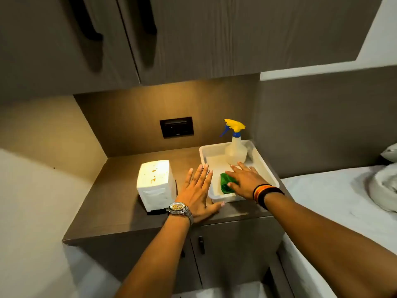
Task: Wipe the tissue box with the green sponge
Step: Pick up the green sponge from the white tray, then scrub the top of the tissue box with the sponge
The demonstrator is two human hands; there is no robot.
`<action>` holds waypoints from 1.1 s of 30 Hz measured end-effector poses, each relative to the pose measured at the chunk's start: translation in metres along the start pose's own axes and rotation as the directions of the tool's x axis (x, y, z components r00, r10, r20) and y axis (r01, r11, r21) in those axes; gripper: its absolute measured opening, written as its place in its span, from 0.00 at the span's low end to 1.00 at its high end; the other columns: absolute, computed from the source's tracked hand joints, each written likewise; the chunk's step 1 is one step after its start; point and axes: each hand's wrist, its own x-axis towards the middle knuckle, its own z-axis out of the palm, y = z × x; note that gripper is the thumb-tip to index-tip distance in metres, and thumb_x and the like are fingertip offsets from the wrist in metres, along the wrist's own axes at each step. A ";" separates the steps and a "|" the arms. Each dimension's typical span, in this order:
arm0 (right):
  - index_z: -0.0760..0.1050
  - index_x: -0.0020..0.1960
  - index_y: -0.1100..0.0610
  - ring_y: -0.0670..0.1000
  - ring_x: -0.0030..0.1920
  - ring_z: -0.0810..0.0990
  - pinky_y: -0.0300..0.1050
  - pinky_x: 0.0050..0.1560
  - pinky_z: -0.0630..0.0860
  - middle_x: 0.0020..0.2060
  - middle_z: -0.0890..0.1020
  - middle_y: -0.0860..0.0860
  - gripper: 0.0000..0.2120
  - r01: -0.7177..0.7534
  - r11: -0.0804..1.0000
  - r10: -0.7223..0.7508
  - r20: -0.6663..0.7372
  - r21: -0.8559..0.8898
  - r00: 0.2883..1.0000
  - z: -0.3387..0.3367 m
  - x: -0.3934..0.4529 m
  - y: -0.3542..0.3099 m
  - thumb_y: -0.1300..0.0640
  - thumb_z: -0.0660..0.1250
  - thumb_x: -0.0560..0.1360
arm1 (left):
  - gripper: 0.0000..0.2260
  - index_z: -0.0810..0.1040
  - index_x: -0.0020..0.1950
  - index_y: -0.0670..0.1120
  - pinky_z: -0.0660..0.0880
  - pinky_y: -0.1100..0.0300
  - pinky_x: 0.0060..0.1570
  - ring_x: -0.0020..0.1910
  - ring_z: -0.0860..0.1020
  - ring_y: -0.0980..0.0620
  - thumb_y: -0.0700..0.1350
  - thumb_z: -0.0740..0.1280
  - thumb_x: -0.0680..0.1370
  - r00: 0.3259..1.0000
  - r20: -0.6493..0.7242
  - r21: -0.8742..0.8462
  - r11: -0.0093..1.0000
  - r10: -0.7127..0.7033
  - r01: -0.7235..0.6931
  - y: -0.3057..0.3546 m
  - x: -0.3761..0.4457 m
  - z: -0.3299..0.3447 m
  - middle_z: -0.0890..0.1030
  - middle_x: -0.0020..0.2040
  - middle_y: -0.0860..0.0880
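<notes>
The white, upright, block-shaped tissue box (154, 186) stands on the brown wood-grain cabinet top (103, 214), and everything else is placed from it. Its long axis runs vertically, its flat top faces up and carries several small orange-brown stains, and its front face with a pale slot-like panel faces the person. It appears to sit on a thin dark base. No brand or writing can be read on it.

Just right of the tissue box, the left hand (198, 190) lies flat and spread on the cabinet top, fingers pointing away from the person, holding nothing; its thumb reaches toward the near corner of the tray. A silver metal wristwatch with a gold dial (178, 208) sits on that wrist, close to the box's lower right corner.

Further right of the box is a shallow white rectangular plastic tray (266, 166). Inside it, near the front, lies the crumpled green sponge (225, 184), its longer side running roughly front to back. The right hand (245, 179) rests over the sponge's right part with fingers extended and loosely spread, touching it but not closed around it. Black, orange and red bands (265, 193) circle that wrist.

At the tray's far end, behind and right of the box, stands a translucent spray bottle with a yellow and blue trigger head (235, 145), nozzle pointing left; no label shows.

On the back wall behind the box is a dark rectangular socket panel (176, 127); its small marking is unreadable.
</notes>
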 end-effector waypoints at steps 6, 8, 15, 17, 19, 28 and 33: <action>0.70 0.69 0.51 0.61 0.65 0.74 0.54 0.63 0.71 0.69 0.74 0.57 0.29 -0.071 0.988 0.043 0.200 0.135 0.979 0.013 0.027 0.001 0.37 0.63 0.74 | 0.49 0.38 0.83 0.45 0.35 0.47 0.79 0.81 0.34 0.47 0.75 0.53 0.76 0.991 0.130 0.002 0.999 0.037 -0.037 0.004 0.015 0.031 0.35 0.82 0.45; 0.67 0.70 0.51 0.62 0.66 0.73 0.56 0.64 0.72 0.69 0.72 0.57 0.35 -0.082 0.992 0.062 0.202 0.093 0.978 0.014 0.032 0.000 0.34 0.66 0.69 | 0.50 0.37 0.83 0.45 0.36 0.47 0.80 0.80 0.33 0.47 0.75 0.54 0.75 0.988 0.154 -0.020 1.000 0.013 -0.010 0.004 0.015 0.038 0.34 0.82 0.46; 0.70 0.68 0.51 0.60 0.59 0.78 0.53 0.58 0.75 0.62 0.78 0.56 0.31 -0.050 0.998 0.057 0.180 -0.039 0.982 0.015 0.049 -0.003 0.48 0.74 0.66 | 0.53 0.34 0.82 0.46 0.35 0.51 0.79 0.79 0.31 0.49 0.76 0.57 0.73 0.988 0.151 -0.095 0.995 -0.024 0.039 0.009 0.012 0.041 0.30 0.80 0.48; 0.72 0.67 0.50 0.60 0.58 0.79 0.52 0.57 0.76 0.60 0.80 0.56 0.27 -0.044 0.996 0.055 0.137 -0.081 0.989 0.018 0.049 -0.004 0.52 0.71 0.69 | 0.53 0.34 0.82 0.45 0.36 0.49 0.79 0.80 0.32 0.48 0.76 0.58 0.73 0.987 0.157 -0.093 0.995 -0.021 0.036 0.009 0.013 0.039 0.32 0.81 0.47; 0.72 0.68 0.49 0.61 0.57 0.80 0.52 0.56 0.76 0.59 0.81 0.57 0.25 -0.050 0.995 0.056 0.072 -0.082 0.996 0.022 0.047 -0.003 0.53 0.69 0.71 | 0.53 0.35 0.82 0.44 0.37 0.47 0.80 0.81 0.34 0.47 0.75 0.57 0.74 0.988 0.155 -0.076 0.997 0.005 0.007 0.008 0.013 0.034 0.34 0.82 0.45; 0.75 0.63 0.54 0.63 0.56 0.79 0.51 0.55 0.75 0.59 0.82 0.57 0.21 0.086 0.941 0.021 -0.311 0.326 0.950 -0.025 0.031 -0.052 0.61 0.63 0.71 | 0.52 0.45 0.83 0.41 0.38 0.46 0.80 0.82 0.41 0.43 0.76 0.55 0.73 0.961 -0.270 0.010 0.997 -0.067 0.072 -0.055 -0.005 -0.056 0.43 0.83 0.41; 0.70 0.71 0.58 0.58 0.66 0.74 0.47 0.69 0.66 0.67 0.77 0.57 0.29 0.346 0.875 -0.191 -0.414 0.339 0.890 -0.062 0.039 -0.126 0.68 0.63 0.70 | 0.60 0.39 0.82 0.41 0.31 0.48 0.76 0.81 0.37 0.45 0.81 0.56 0.67 0.932 -0.248 -0.018 0.963 -0.266 0.270 -0.134 -0.051 -0.074 0.35 0.81 0.43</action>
